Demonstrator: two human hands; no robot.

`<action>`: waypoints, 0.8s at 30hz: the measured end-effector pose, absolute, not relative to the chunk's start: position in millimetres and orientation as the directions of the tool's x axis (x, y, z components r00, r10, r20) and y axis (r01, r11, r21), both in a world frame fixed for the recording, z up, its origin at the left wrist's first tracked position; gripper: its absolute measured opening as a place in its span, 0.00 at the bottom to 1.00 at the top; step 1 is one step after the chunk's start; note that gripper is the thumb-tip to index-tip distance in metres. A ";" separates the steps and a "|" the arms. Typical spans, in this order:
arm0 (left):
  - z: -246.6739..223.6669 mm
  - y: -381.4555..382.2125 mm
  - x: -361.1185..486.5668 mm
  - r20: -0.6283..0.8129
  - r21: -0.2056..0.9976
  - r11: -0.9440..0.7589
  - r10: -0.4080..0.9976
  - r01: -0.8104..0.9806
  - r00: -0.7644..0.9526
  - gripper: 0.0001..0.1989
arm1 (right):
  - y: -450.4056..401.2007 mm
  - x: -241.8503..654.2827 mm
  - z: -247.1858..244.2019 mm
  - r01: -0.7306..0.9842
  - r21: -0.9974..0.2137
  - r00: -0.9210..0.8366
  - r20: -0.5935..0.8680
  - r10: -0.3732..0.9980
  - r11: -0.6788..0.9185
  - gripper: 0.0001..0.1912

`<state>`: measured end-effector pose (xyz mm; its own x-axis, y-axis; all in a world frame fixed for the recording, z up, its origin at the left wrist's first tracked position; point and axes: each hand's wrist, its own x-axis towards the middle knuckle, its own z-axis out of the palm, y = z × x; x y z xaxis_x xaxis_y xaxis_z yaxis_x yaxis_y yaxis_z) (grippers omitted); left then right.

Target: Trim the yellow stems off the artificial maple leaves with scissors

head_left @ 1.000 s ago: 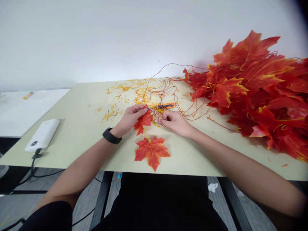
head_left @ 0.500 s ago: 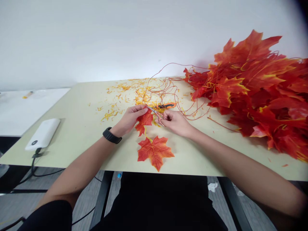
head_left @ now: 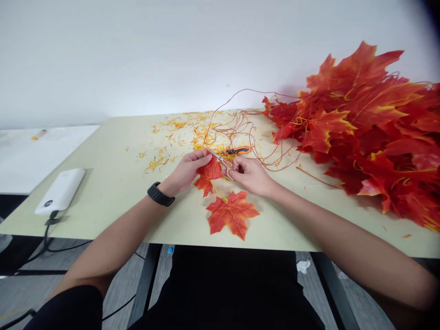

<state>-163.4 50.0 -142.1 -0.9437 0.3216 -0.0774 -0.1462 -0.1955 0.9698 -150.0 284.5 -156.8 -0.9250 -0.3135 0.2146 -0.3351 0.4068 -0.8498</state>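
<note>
The left hand [head_left: 186, 171] is curled and pinches the top edge of an artificial maple leaf [head_left: 207, 178], which hangs just below its fingertips. The right hand [head_left: 250, 175] is closed around the finger loops of a pair of small steel scissors [head_left: 220, 159], whose blades point across to the left hand.

Hazard: the blade tips lie just beside the left fingertips, so a slip of either hand could nick the fingers or the leaf. The copper-coloured wire tangle [head_left: 237, 128] beyond the hands could snag a wrist if a hand were drawn back across it. An orange-handled cutting tool [head_left: 237, 151] lies just above the right hand, within reach of a careless knuckle.

A second maple leaf [head_left: 233, 214] lies on the bench [head_left: 103, 215] nearer the body, below the hands. Yellow plastic snippets [head_left: 178, 137] are strewn beyond the left hand. A heap of red leaves [head_left: 360, 128] stands well right, and a white power bank [head_left: 60, 191] well left.
</note>
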 end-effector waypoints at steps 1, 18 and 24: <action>-142.2 49.9 -163.3 -0.076 0.971 -0.192 0.324 -0.145 -0.943 0.20 | 284.6 -150.0 -157.1 -0.337 -0.849 -0.924 0.215 -0.316 0.407 0.21; -142.4 49.4 -163.6 -0.079 0.978 -0.159 0.311 -0.134 -0.947 0.20 | 285.8 -151.1 -159.3 -0.347 -0.850 -0.920 0.226 -0.319 0.397 0.21; -140.8 50.0 -162.9 -0.090 0.977 -0.158 0.306 -0.144 -0.948 0.21 | 286.2 -150.8 -159.0 -0.320 -0.859 -0.932 0.208 -0.298 0.399 0.21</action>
